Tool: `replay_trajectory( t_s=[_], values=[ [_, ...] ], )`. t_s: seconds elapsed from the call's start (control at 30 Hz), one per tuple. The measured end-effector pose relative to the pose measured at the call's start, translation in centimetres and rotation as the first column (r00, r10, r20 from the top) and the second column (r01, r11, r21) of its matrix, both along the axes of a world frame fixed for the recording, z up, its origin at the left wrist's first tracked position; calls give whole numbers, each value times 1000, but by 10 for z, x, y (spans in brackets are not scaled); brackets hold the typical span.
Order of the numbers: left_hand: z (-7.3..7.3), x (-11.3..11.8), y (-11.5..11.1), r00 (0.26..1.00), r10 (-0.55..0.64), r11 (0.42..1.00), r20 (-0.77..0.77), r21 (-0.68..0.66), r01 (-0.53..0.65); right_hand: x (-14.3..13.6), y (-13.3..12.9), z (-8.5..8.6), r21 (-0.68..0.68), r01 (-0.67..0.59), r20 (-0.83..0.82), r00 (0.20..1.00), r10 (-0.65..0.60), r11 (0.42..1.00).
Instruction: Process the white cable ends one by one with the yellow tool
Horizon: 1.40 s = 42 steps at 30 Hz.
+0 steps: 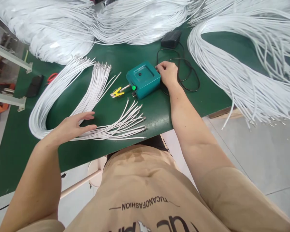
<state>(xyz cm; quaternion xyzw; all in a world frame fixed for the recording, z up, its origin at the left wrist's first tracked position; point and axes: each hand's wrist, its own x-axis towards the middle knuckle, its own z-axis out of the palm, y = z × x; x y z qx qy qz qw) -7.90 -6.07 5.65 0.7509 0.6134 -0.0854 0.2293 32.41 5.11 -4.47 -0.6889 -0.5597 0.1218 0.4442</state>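
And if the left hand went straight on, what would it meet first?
Most likely the fanned white cable ends ahead of the left hand, though depth is unclear and it might pass over them.

Head cam, fwd + down, close over tbl point(19, 145).

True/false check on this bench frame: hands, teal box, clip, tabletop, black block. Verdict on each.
1. The right hand is beside the teal box. True.
2. The left hand is clenched in a fist. False: its thumb and fingers are apart.
3. The clip by the box is red. False: yellow.
4. A black corded block lies beyond the box. True.
5. The tabletop is white. False: green.
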Motion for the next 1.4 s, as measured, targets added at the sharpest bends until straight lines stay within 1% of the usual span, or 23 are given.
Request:
replay_trajectory(
  t_s=[0.1, 0.23, 0.33, 0.4, 0.47, 0.5, 0.57, 0.63, 0.73, 0.8, 0.83, 0.87, 0.93, 0.97, 1.03, 1.1, 1.2, 1.27, 1.33, 1.4],
  values=[
    [-4, -16, -11, 997, -79, 997, -2, -14, 79, -1, 0, 0, -23, 1, 25, 1000, 0, 1000],
    [-15, -28, -22, 990, -138, 985, -29, 97, 140, -1, 0, 1, -36, 2, 36, 999, -1, 999],
    [-25, -34, -28, 981, -187, 969, -59, 152, 194, -1, 0, 0, -28, -1, 51, 999, 3, 1000],
    [-30, -36, -32, 979, -193, 961, -71, 188, 203, -1, 1, 0, -17, 5, 52, 999, -4, 1000],
    [-33, -36, -39, 983, -163, 959, -79, 221, 177, -1, 0, 1, -4, 15, 39, 999, -15, 1000],
    [-33, -36, -43, 985, -149, 963, -82, 214, 164, -1, 0, 2, 3, 20, 30, 999, -20, 1000],
    [-31, -32, -51, 992, -99, 972, -84, 204, 114, 0, -1, 5, 15, 27, 21, 999, -27, 1000],
    [-24, -28, -59, 996, -50, 984, -71, 165, 61, 0, -1, 7, 5, 40, 4, 999, -40, 999],
    [-11, -23, -66, 998, -11, 999, -61, 39, 13, 2, -2, 11, -35, 39, -18, 999, -40, 999],
    [-2, -19, -64, 1000, 10, 999, -12, -42, -10, 4, -3, 13, -68, 42, -17, 999, -43, 997],
    [2, -18, -60, 999, 23, 998, 33, -59, -21, 4, -3, 13, -91, 40, -12, 999, -42, 995],
    [6, -16, -55, 996, 35, 998, 83, -49, -31, 5, -3, 14, -113, 37, -6, 999, -38, 993],
    [9, -13, -37, 986, 41, 997, 161, 55, -50, 5, -4, 15, -128, 32, 9, 999, -31, 991],
    [8, -11, -26, 984, 39, 987, 172, 150, -65, 5, -5, 16, -130, 29, 17, 999, -27, 991],
    [1, -8, -1, 988, 53, 958, 145, 271, -91, 6, -6, 17, -131, 21, 32, 999, -17, 991],
    [-12, -6, 23, 992, 108, 937, 67, 328, -124, 7, -7, 19, -133, 16, 42, 999, -10, 991],
    [-34, -2, 52, 988, 153, 958, -18, 246, -144, 8, -6, 21, -132, 8, 43, 999, -3, 991],
    [-44, -2, 65, 985, 154, 963, -76, 236, -132, 9, -6, 22, -128, 9, 38, 999, -5, 992],
    [-49, -5, 74, 987, 149, 972, -59, 190, -135, 9, -5, 22, -129, 14, 31, 999, -10, 992],
    [-51, -9, 81, 989, 149, 978, 20, 145, -151, 9, -4, 22, -139, 18, 26, 1000, -15, 990]
  ],
)
